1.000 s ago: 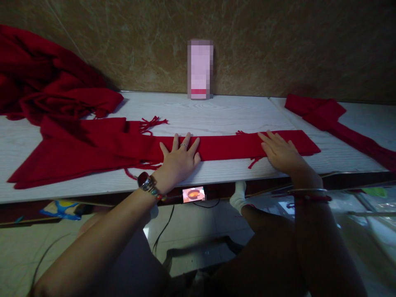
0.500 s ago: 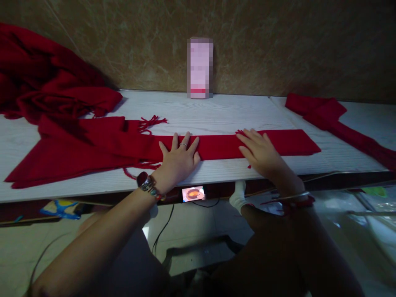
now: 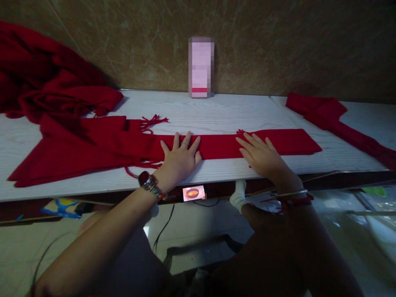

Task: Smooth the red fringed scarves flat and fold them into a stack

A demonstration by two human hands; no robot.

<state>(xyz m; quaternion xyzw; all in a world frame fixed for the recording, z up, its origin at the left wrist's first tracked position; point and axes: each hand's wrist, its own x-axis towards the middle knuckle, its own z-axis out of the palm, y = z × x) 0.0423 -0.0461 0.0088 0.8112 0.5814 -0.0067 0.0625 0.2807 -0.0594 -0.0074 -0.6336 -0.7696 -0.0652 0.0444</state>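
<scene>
- Nearest, a pale tiled floor (image 3: 198,225) shows between the person's shadowed legs, with a thin black cable (image 3: 165,228) above it.
- A foot in a white sock (image 3: 239,196) rests just below the table edge; left of it glows a small lit screen (image 3: 194,193).
- Farther left, a blue-and-yellow packet (image 3: 62,209) lies beneath the tabletop.
- The left hand (image 3: 180,158) lies palm down on the red scarf (image 3: 220,147), fingers spread wide, gripping nothing; it wears a ring (image 3: 185,143).
- The right hand (image 3: 260,154) also rests palm down on it, fingers stretched out and slightly parted, with no hold on anything; a short fringe (image 3: 240,131) pokes out beside its fingertips.
- The scarf lies as a flat, narrow strip along the white table (image 3: 241,109), running left into wider red cloth (image 3: 83,144); whether the two are one piece cannot be told.
- At far left, a rumpled red heap (image 3: 58,78) rises; at far right lies a bent red strip (image 3: 328,115), well apart from the hands.
- Behind, a pink block (image 3: 199,68), its surface blurred, stands by the brown marbled wall (image 3: 278,49).
</scene>
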